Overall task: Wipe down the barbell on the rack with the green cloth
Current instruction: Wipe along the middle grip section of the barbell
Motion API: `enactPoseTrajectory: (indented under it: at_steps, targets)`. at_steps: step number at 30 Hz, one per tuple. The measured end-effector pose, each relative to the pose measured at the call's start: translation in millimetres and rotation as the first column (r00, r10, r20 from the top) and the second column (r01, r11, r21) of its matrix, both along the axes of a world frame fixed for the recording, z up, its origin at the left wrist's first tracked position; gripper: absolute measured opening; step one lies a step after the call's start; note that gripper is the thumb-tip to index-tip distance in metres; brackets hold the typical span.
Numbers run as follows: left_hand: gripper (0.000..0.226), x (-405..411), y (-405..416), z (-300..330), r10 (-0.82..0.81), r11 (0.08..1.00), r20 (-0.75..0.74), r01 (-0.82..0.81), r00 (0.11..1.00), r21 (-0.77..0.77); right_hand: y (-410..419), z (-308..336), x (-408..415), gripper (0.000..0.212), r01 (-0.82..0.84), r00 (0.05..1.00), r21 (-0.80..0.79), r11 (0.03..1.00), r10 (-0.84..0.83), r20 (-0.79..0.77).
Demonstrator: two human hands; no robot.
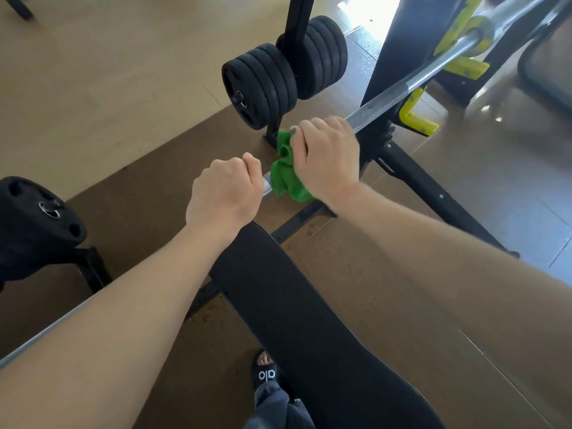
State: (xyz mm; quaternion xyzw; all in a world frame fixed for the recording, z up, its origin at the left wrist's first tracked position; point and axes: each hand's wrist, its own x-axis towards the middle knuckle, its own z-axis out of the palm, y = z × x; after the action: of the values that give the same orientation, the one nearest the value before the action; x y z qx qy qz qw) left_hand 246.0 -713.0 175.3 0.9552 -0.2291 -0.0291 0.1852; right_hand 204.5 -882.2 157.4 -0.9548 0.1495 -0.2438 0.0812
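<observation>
Fingers [312, 126] of the right hand [328, 159] are curled tight over the green cloth [286, 178], which is bunched round the bar [387, 100] w/ loose folds hanging below the palm. Left hand [224, 193] is a closed fist straight on the bare steel, just beside the cloth, a thin strip of shiny metal showing btwn them. So both hands are clamped: right on cloth + bar, left on bar only.

Head view, the only one: bar runs diagonal, from bottom left under the left forearm, through both fists, up to top right where it sits in the yellow hooks [418, 116] of the rack [433, 193]. Black bench pad [294, 305] lies under the arms, pointing toward the bar. Stacked black plates [263, 88] hang on a post behind, another plate [37, 212] at left edge. A sandalled foot [266, 371] on the brown floor mat [139, 181] below.

What matters for the next stroke: the long axis goes up-right from the cloth hand, and that whole knurled stretch toward the hooks is open, nothing on it. Right hand is the nearer one to it, so prob. it slides the cloth that way along the bar while the left steadies. The part under and behind the left fist can't be reached by the cloth till that hand shifts. Can't tell from here how clean either stretch is
</observation>
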Motion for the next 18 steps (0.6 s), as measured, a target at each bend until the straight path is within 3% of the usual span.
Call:
enactPoseTrajectory:
  at_steps: [2,4,7,9,13,18]
  targets:
    - [0.067,-2,-1,4,0.001,1.0,-0.018,-0.001,1.0,0.01,13,-11,-5,0.036,-0.03,0.989,0.023,0.999,0.027,0.142]
    - [0.068,-1,-1,3,-0.002,1.0,-0.003,0.002,1.0,0.021,10,-12,-5,0.036,-0.099,0.979,0.018,0.995,0.095,0.18]
    - [0.063,3,1,-2,-0.012,1.0,-0.038,0.013,0.999,0.016,-19,-4,5,0.039,-0.361,0.926,-0.106,0.927,0.37,0.081]
    - [0.054,3,3,-3,-0.011,1.0,-0.073,0.013,0.997,0.025,-40,4,14,0.041,-0.463,0.886,-0.143,0.875,0.461,-0.047]
    - [0.043,4,5,-3,-0.064,0.993,-0.048,0.069,0.997,0.094,-77,7,19,0.046,-0.323,0.942,-0.12,0.939,0.306,-0.14]
    - [0.058,4,3,-1,-0.076,0.996,-0.116,0.081,0.99,0.039,-112,15,20,0.041,-0.165,0.977,-0.119,0.979,0.146,-0.157]
